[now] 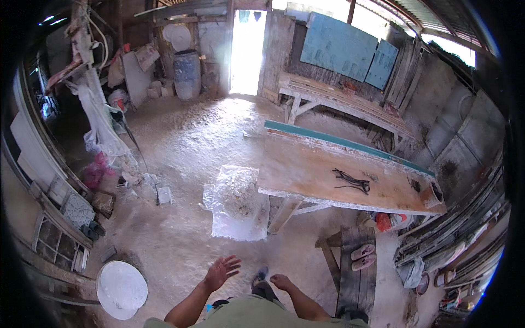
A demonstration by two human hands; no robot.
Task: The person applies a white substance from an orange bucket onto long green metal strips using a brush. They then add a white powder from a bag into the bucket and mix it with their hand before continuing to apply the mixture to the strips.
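Left hand (223,272) spread, empty, right hand (281,282) curled, hold unclear, white sheet (239,221) on floor (186,235) beyond left

Rough matt floor (164,235), worn wooden tabletop (301,172), creased plastic sheet (238,227), weathered wooden bench (357,287), scuffed plastic barrel (187,75)

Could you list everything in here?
Long wooden worktable: one, brown, green-edged, right of centre
Thin straplike bundle: one, black, on worktable
Slatted wooden bench: one, whitish, right of bright doorway
Flat rectangular panels: two, blue, above that bench
Tall cylindrical drum: one, blue, left of doorway
Crumpled plastic sheet: one, white, left of worktable
Low plank bench: one, brown, lower right
Slippers: two, pink, on plank bench
Flat round disc: one, white, lower left
Smaller clutter: uncountable, mixed colours, both sides
Left hand: one, bare, lower centre
Right hand: one, bare, lower centre
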